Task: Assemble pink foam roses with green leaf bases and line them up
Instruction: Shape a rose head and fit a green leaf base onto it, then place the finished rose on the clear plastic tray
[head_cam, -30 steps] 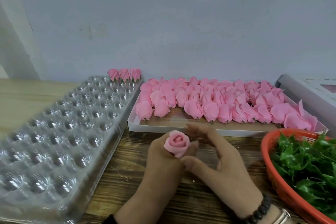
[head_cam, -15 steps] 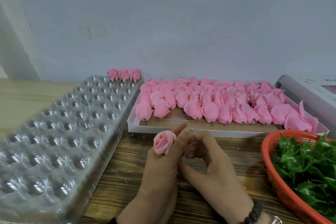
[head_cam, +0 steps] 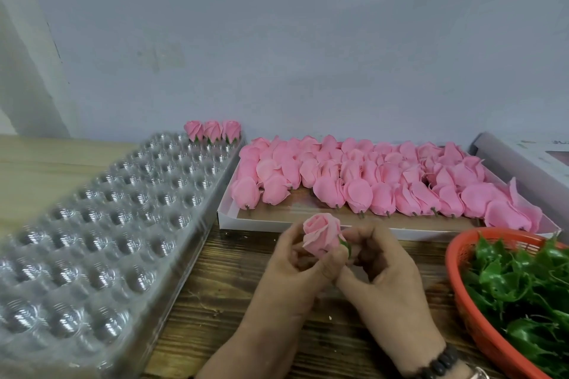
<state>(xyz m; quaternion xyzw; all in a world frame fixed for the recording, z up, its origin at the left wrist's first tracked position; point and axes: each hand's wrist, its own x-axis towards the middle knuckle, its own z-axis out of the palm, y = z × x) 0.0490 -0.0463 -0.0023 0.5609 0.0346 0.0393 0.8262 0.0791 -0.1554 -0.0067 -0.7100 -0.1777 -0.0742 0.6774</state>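
— Both hands' grip? Left hand [head_cam: 295, 258] and right hand [head_cam: 378, 271] pinch one pink foam rose [head_cam: 321, 235], green leaf base [head_cam: 345, 244] at its bottom.

— Where? Above the wooden surface [head_cam: 234, 301], near the white tray [head_cam: 246, 220] of roses.

2 bare forearms in view, no sleeves showing. Right wrist: bracelet [head_cam: 438, 364] of dark, rounded beads, strung close. Just below it, at frame edge, a pale band [head_cam: 476, 374], partly cut off. Left hand [head_cam: 295, 264] and right hand [head_cam: 381, 274]: no rings seen.
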